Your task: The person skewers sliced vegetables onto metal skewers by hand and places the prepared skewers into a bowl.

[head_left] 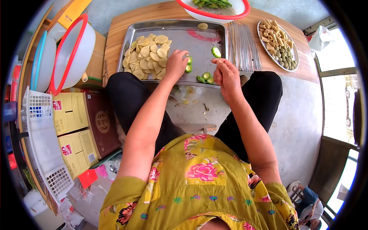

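Note:
My right hand (227,74) is closed on a thin skewer, with a green bitter melon slice (216,52) at its tip over the metal tray (176,26). My left hand (177,64) has its fingers curled at more bitter melon slices (188,68); the thumb side is mostly hidden, and the fingertips seem to grip the upper slice. A few more green slices (206,78) lie at the tray's near edge, by my right hand. Pale round potato-like slices (147,57) are heaped in the tray's left half.
Bare metal skewers (243,48) lie right of the tray. Beyond them an oval plate (263,41) holds tan rolls and greenish round pieces. A red-rimmed bowl (214,15) of greens stands behind. Boxes (71,115) and basins (82,50) crowd the left. Another person (308,207) sits at lower right.

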A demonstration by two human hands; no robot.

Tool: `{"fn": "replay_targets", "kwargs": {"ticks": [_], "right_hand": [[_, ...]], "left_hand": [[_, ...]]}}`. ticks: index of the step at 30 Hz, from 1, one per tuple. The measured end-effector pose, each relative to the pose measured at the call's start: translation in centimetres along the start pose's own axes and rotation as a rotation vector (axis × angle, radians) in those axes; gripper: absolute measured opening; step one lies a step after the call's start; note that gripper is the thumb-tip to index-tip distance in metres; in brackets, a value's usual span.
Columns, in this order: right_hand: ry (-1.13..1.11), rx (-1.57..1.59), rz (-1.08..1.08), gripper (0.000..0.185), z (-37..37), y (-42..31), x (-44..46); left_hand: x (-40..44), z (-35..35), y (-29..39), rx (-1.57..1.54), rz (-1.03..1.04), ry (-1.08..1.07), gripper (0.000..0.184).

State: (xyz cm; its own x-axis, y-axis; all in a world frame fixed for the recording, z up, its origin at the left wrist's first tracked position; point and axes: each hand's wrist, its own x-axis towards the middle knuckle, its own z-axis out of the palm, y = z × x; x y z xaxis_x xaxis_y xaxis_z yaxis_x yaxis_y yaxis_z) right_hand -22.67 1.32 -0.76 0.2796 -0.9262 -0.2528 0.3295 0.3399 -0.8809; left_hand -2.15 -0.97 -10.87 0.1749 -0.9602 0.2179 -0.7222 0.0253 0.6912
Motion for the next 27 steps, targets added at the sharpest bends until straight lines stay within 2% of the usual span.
{"fn": "replay_targets", "kwargs": {"ticks": [1, 3, 5, 9, 11, 15, 17, 18, 20, 21, 23, 27], "right_hand": [[-0.007, -0.017, 0.013, 0.018, -0.2, 0.1, 0.0], [-0.012, -0.035, 0.022, 0.018, -0.4, 0.2, 0.0], [-0.009, -0.09, 0.041, 0.018, -0.7, 0.5, 0.0], [-0.023, -0.114, 0.03, 0.018, -0.9, 0.6, -0.1], [-0.029, -0.134, 0.041, 0.019, -0.8, 0.5, -0.3], [-0.071, -0.201, 0.06, 0.021, -0.6, 0.7, -0.6], [-0.095, -0.234, 0.058, 0.021, -0.3, 0.6, -0.8], [-0.12, -0.267, 0.056, 0.021, -0.1, 0.5, -0.9], [-0.14, -0.319, 0.049, 0.02, 0.4, 0.4, -1.4], [-0.157, -0.373, 0.042, 0.02, 0.7, 0.4, -1.5], [-0.185, -0.385, 0.047, 0.019, 1.1, 0.5, -1.7], [-0.217, -0.44, 0.061, 0.017, 1.9, 0.4, -2.2]], "left_hand": [[-0.3, 0.3, 0.0, 0.134, 0.136, 0.039, 0.029], [-0.7, 0.3, 0.6, 0.162, 0.169, -0.015, 0.034], [-0.9, 0.3, 0.7, 0.353, 0.308, -0.078, 0.03], [-0.5, 0.1, 0.9, 0.426, 0.341, -0.114, 0.03], [-0.5, -0.3, 1.0, 0.427, 0.276, -0.15, 0.034], [-0.4, -0.6, 1.6, 0.408, 0.214, -0.114, 0.031], [0.4, -0.9, 2.3, -0.246, -0.285, -0.187, 0.023], [0.7, -1.0, 2.0, -0.244, -0.285, -0.185, 0.023], [1.2, -1.7, 1.4, -1.219, -0.459, -0.11, 0.02], [1.3, -2.0, 1.4, -1.215, -0.457, -0.104, 0.02], [1.4, -2.7, 1.6, -1.62, -0.42, -0.053, 0.021], [1.3, -3.0, 1.6, -1.752, -0.464, -0.003, 0.022]]}}
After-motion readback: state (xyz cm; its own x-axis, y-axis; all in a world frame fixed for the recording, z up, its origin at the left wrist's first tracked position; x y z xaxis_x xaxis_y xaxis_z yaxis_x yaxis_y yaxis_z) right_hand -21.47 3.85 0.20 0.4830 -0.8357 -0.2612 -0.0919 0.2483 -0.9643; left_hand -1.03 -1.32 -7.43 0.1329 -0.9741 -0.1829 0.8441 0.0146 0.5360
